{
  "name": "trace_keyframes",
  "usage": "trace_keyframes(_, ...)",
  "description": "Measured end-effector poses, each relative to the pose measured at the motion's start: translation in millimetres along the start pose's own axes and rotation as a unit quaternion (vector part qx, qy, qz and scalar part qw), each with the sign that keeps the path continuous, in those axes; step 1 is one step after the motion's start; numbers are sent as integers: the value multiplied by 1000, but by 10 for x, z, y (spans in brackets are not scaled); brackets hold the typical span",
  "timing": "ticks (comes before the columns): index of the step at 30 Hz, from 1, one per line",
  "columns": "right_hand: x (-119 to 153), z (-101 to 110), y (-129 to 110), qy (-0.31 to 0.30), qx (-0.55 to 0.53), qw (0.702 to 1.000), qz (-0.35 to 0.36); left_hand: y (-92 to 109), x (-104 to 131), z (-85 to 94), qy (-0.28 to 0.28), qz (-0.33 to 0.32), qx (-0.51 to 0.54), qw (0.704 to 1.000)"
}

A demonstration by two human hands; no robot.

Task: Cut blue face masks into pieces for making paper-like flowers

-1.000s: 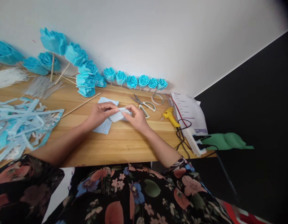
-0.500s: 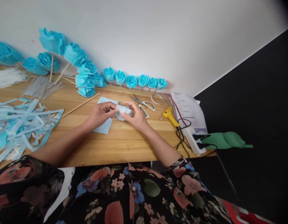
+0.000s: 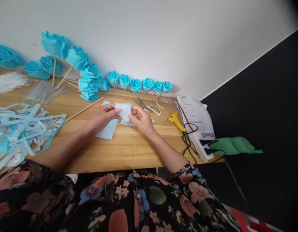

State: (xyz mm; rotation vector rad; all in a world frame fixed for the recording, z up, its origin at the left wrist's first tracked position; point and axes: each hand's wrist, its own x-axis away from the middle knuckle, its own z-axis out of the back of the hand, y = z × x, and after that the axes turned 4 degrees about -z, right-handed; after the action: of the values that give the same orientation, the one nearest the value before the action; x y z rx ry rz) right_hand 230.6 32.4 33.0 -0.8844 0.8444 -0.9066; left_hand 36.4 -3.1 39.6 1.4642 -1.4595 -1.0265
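Observation:
Between my two hands is a folded piece of pale blue and white face mask fabric, held up over the table. My left hand pinches its left edge between thumb and fingers. The right edge is pinched by my right hand. Under and beside my left hand, a flat light blue sheet lies on the wood, partly covered by the fingers. Just past my right hand rest scissors with white handles, one handle partly hidden by that hand.
Blue fabric roses line the wall, larger ones on sticks at left. A pile of cut strips covers the table's left. To the right are a tape roll, yellow glue gun, printed paper and power strip.
The fabric piece, bunched and creased before, now stands flatter and more upright between my fingers, with a lower flap showing beneath. Both hands have stayed in nearly the same place.

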Motion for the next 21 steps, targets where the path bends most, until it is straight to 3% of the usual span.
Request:
trace_keyframes(6, 8, -13, 7, -32, -4, 999, -2, 71, 47, -21, 5, 7, -142, 990)
trace_keyframes(11, 21, 18, -33, -33, -1, 999, 22, 120, 83, -83, -19, 8, -195, 981)
trace_keyframes(17, 31, 17, -13, 28, -15, 999, 0, 80, 69, -60, -39, -7, -186, 982)
trace_keyframes(21, -36, 36, 76, 89, -45, 995, -15, 29, 37, -2, -18, -17, -168, 986)
